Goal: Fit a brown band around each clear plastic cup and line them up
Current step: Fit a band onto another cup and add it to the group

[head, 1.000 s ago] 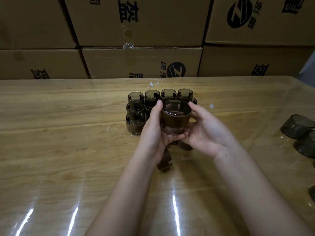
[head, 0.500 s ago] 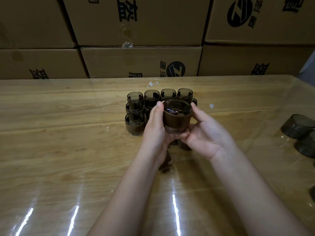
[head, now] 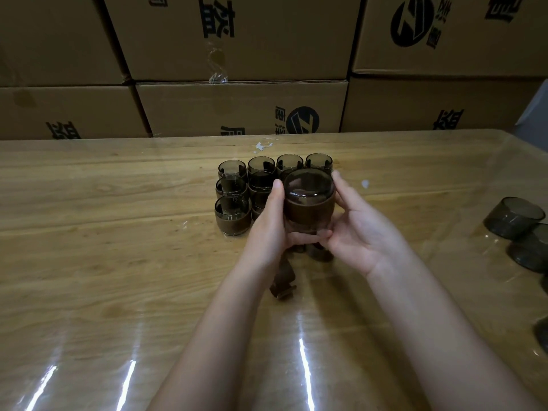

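Raised a little and carried slightly nearer the lined-up group than a second ago, the held cup point(head: 308, 188) sits upright above the table point(head: 118, 262), clasped between both hands. Its brown band point(head: 308, 212) wraps the lower wall, with a clear strip of base showing below. The left hand point(head: 272, 221) presses its thumb up the cup's left side and curls its fingers under the base; the right hand point(head: 355, 229) cups the right side, fingertips near the rim, thumb meeting the left fingers underneath. Both forearms reach in from the near edge. Eight banded cups point(head: 232, 215) can be counted plainly in rows just behind the hands; any more are hidden. Two bare cups point(head: 514, 216) lie at the right, with parts of others at the frame edge. Loose bands point(head: 283, 280) lie under the wrists, number unclear. Six cardboard boxes point(head: 237, 108) stand behind.
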